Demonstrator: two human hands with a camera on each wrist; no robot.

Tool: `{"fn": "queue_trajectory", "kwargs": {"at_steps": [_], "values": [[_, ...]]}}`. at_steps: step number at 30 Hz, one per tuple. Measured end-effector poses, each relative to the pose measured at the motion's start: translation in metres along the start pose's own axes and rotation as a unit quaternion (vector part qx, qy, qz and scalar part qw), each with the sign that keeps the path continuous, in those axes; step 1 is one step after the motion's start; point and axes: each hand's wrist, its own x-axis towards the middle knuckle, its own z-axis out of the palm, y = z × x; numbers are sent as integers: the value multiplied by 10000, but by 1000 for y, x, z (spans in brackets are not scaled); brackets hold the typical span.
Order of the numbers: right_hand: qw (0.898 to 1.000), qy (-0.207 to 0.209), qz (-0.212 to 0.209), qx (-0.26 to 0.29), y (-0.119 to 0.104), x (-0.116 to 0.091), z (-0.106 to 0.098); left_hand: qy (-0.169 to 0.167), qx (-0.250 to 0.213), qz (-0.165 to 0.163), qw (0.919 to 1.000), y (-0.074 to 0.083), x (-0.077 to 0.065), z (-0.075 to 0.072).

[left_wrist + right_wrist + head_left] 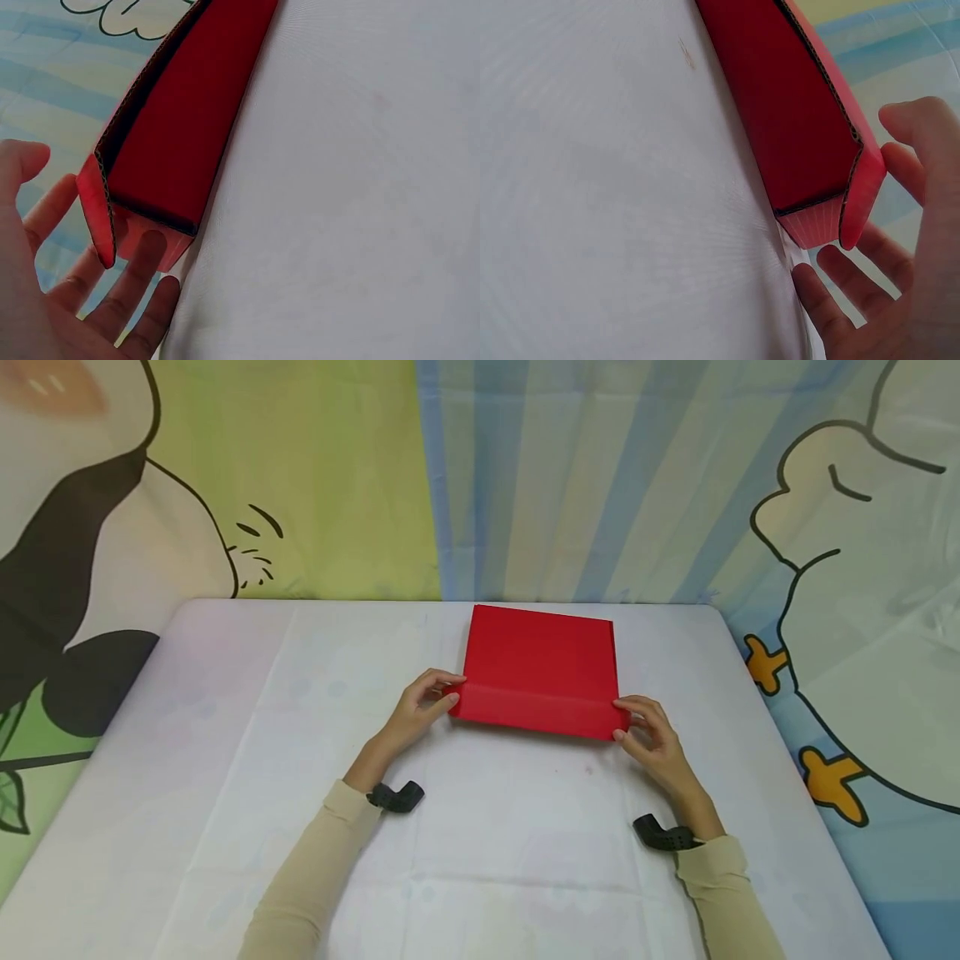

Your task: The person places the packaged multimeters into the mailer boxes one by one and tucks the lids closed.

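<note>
A red cardboard box (542,652) stands on the table with its lid panel on top. Its front side is open, and the hollow inside shows in both wrist views. At the left front corner is my left hand (416,706), fingers spread and loosely bent. Its index fingertip meets a small side flap (95,210), with the thumb apart from the card. My right hand (660,743) mirrors it at the right front corner. There the index finger touches the other small flap (863,195), and the thumb stands off it.
A white cloth covers the table (480,860), whose far edge lies just behind the box. Printed curtains (315,485) hang behind and at the sides. A black wrist device (397,797) sits on the left wrist, another (663,835) on the right.
</note>
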Motion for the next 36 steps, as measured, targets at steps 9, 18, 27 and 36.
{"fn": "queue_trajectory", "kwargs": {"at_steps": [9,18,27,36], "values": [[9993,24,166,-349,-17,1,3,-134,398,-117,9990,-9,-1,2],[9958,191,16,-897,-26,2,7,-233,930,-31,9954,-35,1,6],[9926,701,-419,-899,-21,9,13,-124,1236,163,9921,-39,2,4],[9984,321,253,-393,-13,4,10,-26,1161,283,9928,-42,2,4]]}}
